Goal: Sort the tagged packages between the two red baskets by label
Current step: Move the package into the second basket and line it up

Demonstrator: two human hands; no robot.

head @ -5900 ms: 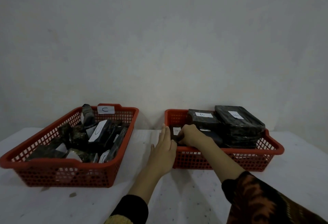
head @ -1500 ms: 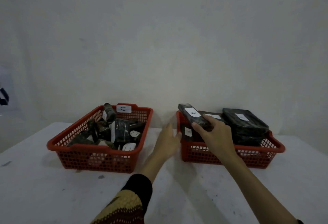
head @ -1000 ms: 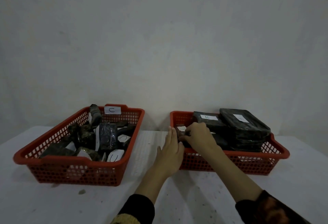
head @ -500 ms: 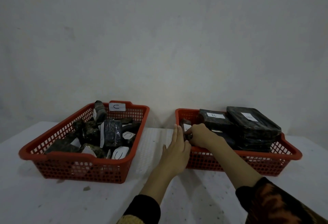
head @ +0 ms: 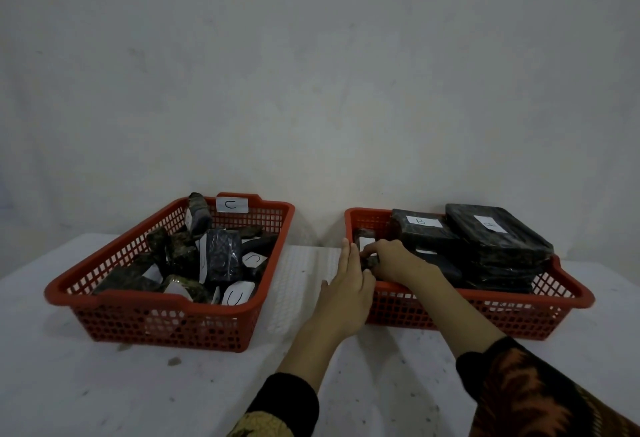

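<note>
Two red baskets stand on a white table. The left basket (head: 145,301) carries a "C" tag (head: 231,204) and holds several small dark packages with white labels. The right basket (head: 485,312) holds large black packages, one tagged "B" (head: 420,228) and another (head: 495,239) stacked at the right. My left hand (head: 348,292) lies flat against the right basket's left outer wall, fingers straight. My right hand (head: 393,260) reaches inside that basket's left end, fingers curled round a small dark package (head: 366,246) with a white label.
A plain wall rises right behind both baskets. White tabletop (head: 304,273) shows in the gap between the baskets and in front of them, with small specks of dirt (head: 173,361) near the left basket.
The right hand brought a small labelled package down from above the right basket into its left end. The left hand stayed against the basket wall. The view shifted slightly.
</note>
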